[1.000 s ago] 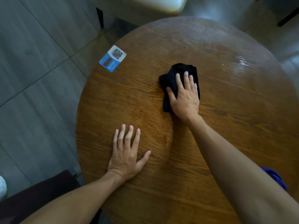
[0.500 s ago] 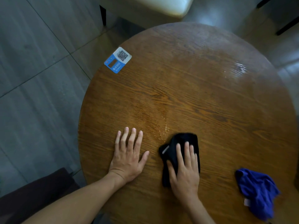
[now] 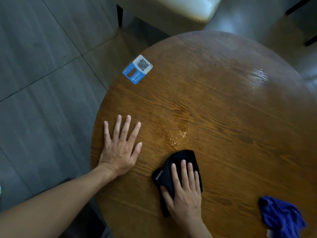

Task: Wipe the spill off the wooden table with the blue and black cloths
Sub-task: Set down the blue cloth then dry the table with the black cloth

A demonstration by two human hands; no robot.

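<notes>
On the round wooden table [image 3: 231, 117] my right hand [image 3: 185, 194] presses flat on the crumpled black cloth [image 3: 178, 162] near the front edge. A small glistening wet spill [image 3: 176, 136] lies just beyond the cloth, with a damp streak running away from it. My left hand [image 3: 121, 148] rests palm down, fingers spread, on the table's left rim and holds nothing. The blue cloth [image 3: 281, 219] lies bunched at the near right, untouched.
A blue and white QR code sticker [image 3: 137, 69] is stuck at the table's far left edge. A shiny wet patch [image 3: 257, 76] shows at the far right. A cream chair seat [image 3: 188, 7] stands beyond the table; grey tiled floor lies to the left.
My right hand dragged the black cloth from the far middle of the table back toward me, across the spill. The left hand stayed flat in place. The blue cloth came into view.
</notes>
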